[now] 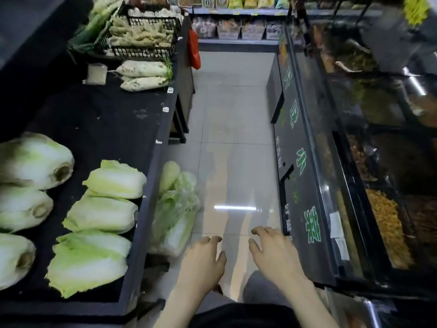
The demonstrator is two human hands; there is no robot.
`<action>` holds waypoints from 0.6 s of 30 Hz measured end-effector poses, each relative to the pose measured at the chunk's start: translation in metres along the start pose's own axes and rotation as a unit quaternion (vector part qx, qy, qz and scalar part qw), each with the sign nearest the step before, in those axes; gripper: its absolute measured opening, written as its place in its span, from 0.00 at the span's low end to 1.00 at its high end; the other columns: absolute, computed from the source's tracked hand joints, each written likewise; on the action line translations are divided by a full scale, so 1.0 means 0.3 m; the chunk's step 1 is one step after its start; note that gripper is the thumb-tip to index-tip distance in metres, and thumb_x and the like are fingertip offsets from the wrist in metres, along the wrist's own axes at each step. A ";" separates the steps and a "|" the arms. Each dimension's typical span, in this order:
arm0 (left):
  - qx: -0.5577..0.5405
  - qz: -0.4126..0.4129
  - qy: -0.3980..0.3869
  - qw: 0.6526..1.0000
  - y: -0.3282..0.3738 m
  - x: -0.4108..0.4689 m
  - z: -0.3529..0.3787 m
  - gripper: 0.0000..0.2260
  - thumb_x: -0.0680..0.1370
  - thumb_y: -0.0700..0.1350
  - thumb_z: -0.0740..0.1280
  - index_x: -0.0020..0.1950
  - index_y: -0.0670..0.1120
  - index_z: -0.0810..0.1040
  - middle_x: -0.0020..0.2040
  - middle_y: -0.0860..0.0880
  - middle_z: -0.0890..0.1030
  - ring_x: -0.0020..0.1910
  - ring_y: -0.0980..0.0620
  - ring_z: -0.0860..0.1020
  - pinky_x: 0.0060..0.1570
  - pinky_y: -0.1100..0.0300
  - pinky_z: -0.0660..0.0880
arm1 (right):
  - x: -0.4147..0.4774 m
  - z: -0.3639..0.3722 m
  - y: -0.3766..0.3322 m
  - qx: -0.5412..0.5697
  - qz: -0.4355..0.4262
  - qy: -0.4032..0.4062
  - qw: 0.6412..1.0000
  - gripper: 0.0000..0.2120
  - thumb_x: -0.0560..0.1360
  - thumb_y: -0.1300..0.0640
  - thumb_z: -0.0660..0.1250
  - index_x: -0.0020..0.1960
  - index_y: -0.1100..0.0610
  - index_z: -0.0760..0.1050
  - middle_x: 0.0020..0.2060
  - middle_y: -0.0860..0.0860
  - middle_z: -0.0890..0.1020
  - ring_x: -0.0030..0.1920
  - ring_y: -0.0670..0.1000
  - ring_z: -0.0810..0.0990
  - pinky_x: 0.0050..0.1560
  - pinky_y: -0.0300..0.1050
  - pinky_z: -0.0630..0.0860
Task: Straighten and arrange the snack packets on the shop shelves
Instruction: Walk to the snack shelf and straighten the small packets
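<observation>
Snack packets (248,1) in yellow and green stand in a row on the top shelf at the far end of the aisle. Below them, clear bins of packaged goods (228,29) line a lower shelf. My left hand (203,259) and my right hand (274,252) hang low over the tiled floor in the near part of the aisle, palms down, fingers loosely curled, holding nothing. Both are far from the shelves.
A black produce table (113,119) on the left carries napa cabbages (101,214), white radishes (142,75) and a wire basket of ginger (142,35). A bag of cabbage (176,209) leans on the floor by the table. A glass-topped display counter (331,162) runs along the right.
</observation>
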State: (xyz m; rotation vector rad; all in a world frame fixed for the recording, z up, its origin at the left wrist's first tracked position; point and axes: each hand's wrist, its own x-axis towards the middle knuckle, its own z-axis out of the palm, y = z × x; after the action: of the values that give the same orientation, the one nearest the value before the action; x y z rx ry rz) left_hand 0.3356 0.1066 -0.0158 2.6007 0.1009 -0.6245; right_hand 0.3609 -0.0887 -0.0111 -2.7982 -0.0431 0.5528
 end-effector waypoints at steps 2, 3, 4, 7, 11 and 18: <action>-0.007 0.005 -0.006 1.000 0.026 0.120 -0.039 0.19 0.83 0.52 0.60 0.74 0.53 0.75 0.67 0.51 0.81 0.65 0.48 0.79 0.62 0.52 0.76 | 0.089 -0.034 -0.003 0.001 0.007 -0.008 1.000 0.18 0.84 0.45 0.57 0.70 0.47 0.75 0.63 0.46 0.81 0.62 0.50 0.78 0.59 0.47 0.73; -0.006 0.005 -0.010 1.000 0.043 0.184 -0.056 0.19 0.83 0.52 0.60 0.73 0.52 0.75 0.66 0.50 0.81 0.65 0.47 0.80 0.62 0.51 0.76 | 0.135 -0.048 -0.002 -0.002 0.005 -0.014 1.000 0.18 0.84 0.45 0.57 0.70 0.47 0.75 0.62 0.46 0.81 0.62 0.50 0.78 0.59 0.47 0.73; -0.003 0.003 -0.014 1.000 0.061 0.249 -0.074 0.20 0.82 0.53 0.60 0.73 0.52 0.75 0.66 0.50 0.82 0.65 0.47 0.80 0.63 0.51 0.76 | 0.181 -0.061 -0.002 -0.004 0.002 -0.022 1.000 0.18 0.84 0.45 0.56 0.69 0.47 0.75 0.62 0.46 0.81 0.62 0.50 0.78 0.59 0.47 0.73; -0.001 -0.007 -0.022 1.000 0.126 0.464 -0.136 0.21 0.82 0.53 0.62 0.74 0.53 0.75 0.66 0.49 0.82 0.65 0.47 0.80 0.64 0.50 0.76 | 0.343 -0.118 0.024 0.008 -0.005 -0.038 0.999 0.18 0.84 0.46 0.57 0.70 0.47 0.74 0.63 0.46 0.79 0.64 0.51 0.76 0.60 0.48 0.72; 0.005 -0.045 -0.016 0.999 0.206 0.739 -0.259 0.20 0.82 0.51 0.63 0.74 0.51 0.76 0.64 0.48 0.83 0.63 0.44 0.81 0.62 0.50 0.77 | 0.590 -0.227 0.092 0.004 -0.017 -0.055 0.998 0.19 0.84 0.46 0.56 0.72 0.48 0.73 0.65 0.46 0.79 0.64 0.50 0.76 0.62 0.47 0.71; -0.002 -0.052 0.041 0.998 0.394 1.097 -0.465 0.19 0.83 0.53 0.62 0.73 0.52 0.75 0.63 0.50 0.83 0.60 0.47 0.82 0.58 0.49 0.79 | 1.043 -0.455 0.148 -0.039 -0.044 -0.022 0.998 0.19 0.83 0.46 0.56 0.69 0.49 0.76 0.60 0.46 0.82 0.60 0.50 0.78 0.59 0.48 0.74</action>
State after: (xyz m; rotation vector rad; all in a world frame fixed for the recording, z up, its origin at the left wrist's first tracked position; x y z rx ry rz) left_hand 0.7080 0.0528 -0.0029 2.6311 0.2634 -0.5535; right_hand 0.7009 -0.1424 -0.0182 -2.8430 -0.2012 0.6026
